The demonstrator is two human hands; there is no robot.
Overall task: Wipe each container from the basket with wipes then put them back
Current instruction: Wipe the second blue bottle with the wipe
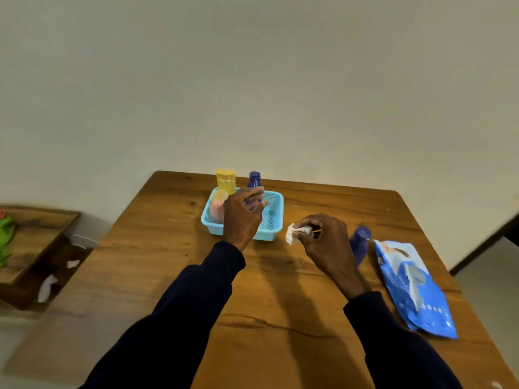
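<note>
A light blue basket (271, 220) sits at the far middle of the wooden table (174, 248). In it stand a yellow container (226, 181), a pink container with a pale orange top (216, 207) and a dark blue bottle (254, 178). My left hand (243, 217) reaches over the basket, its fingers curled round the dark blue bottle's body. My right hand (325, 242) hovers right of the basket and pinches a crumpled white wipe (293, 234). A second dark blue bottle (361, 244) stands on the table just behind my right hand.
A blue pack of wipes (412, 290) lies near the table's right edge, a wipe sticking out of its opening. A low wooden shelf (36, 237) with something green stands at the left. White crumpled wipes (47, 287) lie below the shelf.
</note>
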